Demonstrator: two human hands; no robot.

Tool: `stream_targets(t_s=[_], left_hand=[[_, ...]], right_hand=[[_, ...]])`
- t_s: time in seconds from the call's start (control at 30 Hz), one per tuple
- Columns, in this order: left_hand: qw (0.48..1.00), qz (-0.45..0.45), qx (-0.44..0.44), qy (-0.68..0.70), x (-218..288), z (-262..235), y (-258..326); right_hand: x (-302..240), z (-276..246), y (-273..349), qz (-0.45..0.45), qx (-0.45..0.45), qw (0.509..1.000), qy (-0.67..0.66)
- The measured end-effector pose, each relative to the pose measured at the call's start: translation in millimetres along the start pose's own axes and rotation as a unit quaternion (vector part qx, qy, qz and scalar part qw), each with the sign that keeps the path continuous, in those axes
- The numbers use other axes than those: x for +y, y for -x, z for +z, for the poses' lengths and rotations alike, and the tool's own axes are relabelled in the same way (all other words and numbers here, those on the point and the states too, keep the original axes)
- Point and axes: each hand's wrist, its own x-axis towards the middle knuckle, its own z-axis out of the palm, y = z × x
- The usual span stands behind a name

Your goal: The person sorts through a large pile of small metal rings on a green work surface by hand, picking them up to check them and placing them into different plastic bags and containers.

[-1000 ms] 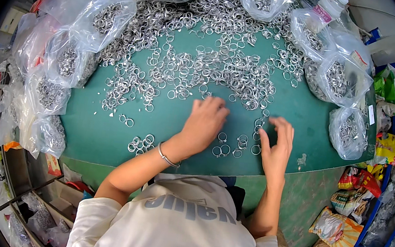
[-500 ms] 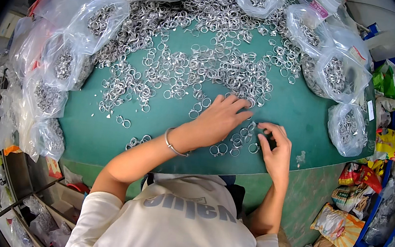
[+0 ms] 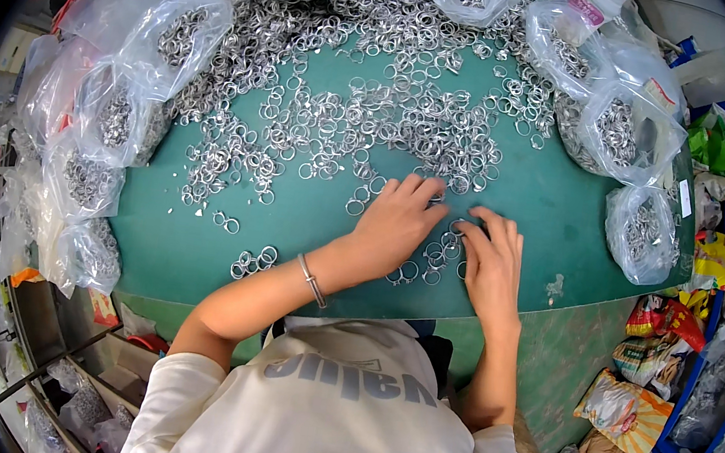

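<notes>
both hands are flat-ish over a small scatter of shiny metal rings (image 3: 431, 258) on the near middle of the green table (image 3: 564, 206), which looks matte and smooth. the left hand (image 3: 394, 226) has its fingers spread and pressed down on the rings, grip loose, not clenched on anything. the right hand (image 3: 492, 262) sits just beside it with fingertips curled onto the same rings; can't tell if it's actually pinching one. thin silver bracelet (image 3: 312, 280) on the left wrist. further back there's a big heap of rings (image 3: 370, 92), thin round silvery loops all tangled together. crinkly clear plastic bags (image 3: 622, 136) stuffed with more rings line the left, far and right edges. a tiny cluster of rings (image 3: 252, 261) sits apart on the near left.
</notes>
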Motion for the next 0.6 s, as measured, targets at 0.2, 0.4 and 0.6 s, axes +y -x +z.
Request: stream_targets(t_s=[0.2, 0.4, 0.6], left_hand=[[0.991, -0.027, -0.07, 0.11, -5, -11, 19], [0.986, -0.077, 0.003, 0.145, 2, -6, 17], [0.995, -0.041, -0.041, 0.083, 11, -3, 28]], right_hand=[[2, -23, 20, 0.039, -0.049, 0.998, -0.007], [-8, -15, 19, 0.047, -0.004, 0.997, -0.059], [-11, -5, 30, 0.047, -0.042, 0.993, -0.1]])
